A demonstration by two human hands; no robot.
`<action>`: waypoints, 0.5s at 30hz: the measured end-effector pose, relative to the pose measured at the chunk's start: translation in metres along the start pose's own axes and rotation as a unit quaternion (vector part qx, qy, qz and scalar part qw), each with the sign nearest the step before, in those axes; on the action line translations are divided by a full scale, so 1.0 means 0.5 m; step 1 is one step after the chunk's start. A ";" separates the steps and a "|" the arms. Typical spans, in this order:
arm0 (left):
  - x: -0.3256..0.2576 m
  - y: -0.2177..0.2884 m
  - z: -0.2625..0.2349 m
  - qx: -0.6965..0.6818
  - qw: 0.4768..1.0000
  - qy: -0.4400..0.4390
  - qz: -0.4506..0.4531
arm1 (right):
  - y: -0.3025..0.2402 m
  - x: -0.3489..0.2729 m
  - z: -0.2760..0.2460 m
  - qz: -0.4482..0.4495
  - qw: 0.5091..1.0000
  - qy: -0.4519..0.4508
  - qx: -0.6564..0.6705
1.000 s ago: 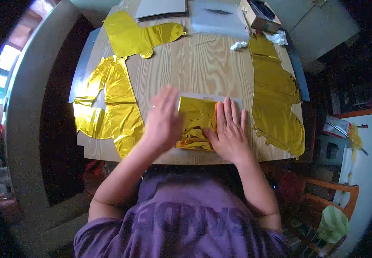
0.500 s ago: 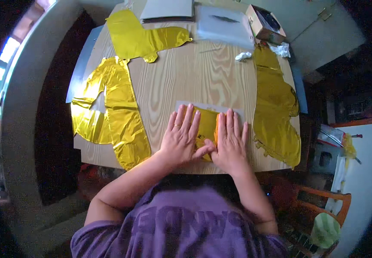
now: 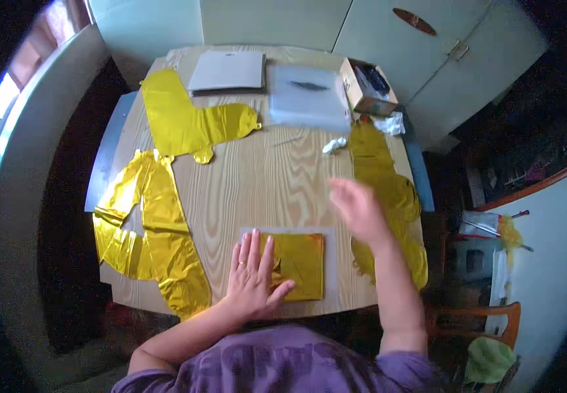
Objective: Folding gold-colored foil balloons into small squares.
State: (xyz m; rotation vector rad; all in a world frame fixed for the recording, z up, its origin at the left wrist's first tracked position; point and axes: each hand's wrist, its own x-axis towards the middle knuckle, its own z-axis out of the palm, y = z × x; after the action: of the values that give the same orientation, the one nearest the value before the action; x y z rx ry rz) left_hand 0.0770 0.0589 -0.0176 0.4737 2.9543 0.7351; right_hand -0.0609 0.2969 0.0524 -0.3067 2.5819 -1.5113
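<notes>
My left hand (image 3: 251, 281) lies flat, fingers stretched out, on the left part of a folded gold foil balloon (image 3: 302, 262). The folded foil makes a neat rectangle on a clear plastic sheet (image 3: 330, 278) near the table's front edge. Raised off the table, my right hand (image 3: 360, 209) is up and to the right of it, blurred, with its fingers loosely bent and nothing visible in them. A flat gold foil balloon (image 3: 383, 173) stretches along the right side, partly behind my right forearm. Two more flat gold foil balloons, one at left (image 3: 165, 229) and one at far left (image 3: 179, 121), are spread out.
At the back of the wooden table (image 3: 257, 177) lie a white stack (image 3: 228, 71), a pile of clear plastic bags (image 3: 310, 101) and an open box (image 3: 368, 85) holding dark items. Crumpled white scraps (image 3: 334, 145) sit near the box. A wooden chair (image 3: 509, 321) stands at right.
My right hand has lifted off the folded foil and moved up and right. My left hand stays on the foil. The view has tilted, showing more of the cabinets behind.
</notes>
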 end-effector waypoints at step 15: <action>-0.017 -0.032 -0.051 -0.051 0.998 -0.001 0.022 | 0.204 0.674 -0.021 0.166 0.963 0.074 -0.201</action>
State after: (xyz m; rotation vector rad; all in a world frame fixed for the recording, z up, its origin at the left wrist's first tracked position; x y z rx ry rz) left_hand 0.0772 0.0315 -0.0029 0.5315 2.8964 0.8846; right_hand -0.4010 0.2730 -0.0355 0.2040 2.8606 -0.9279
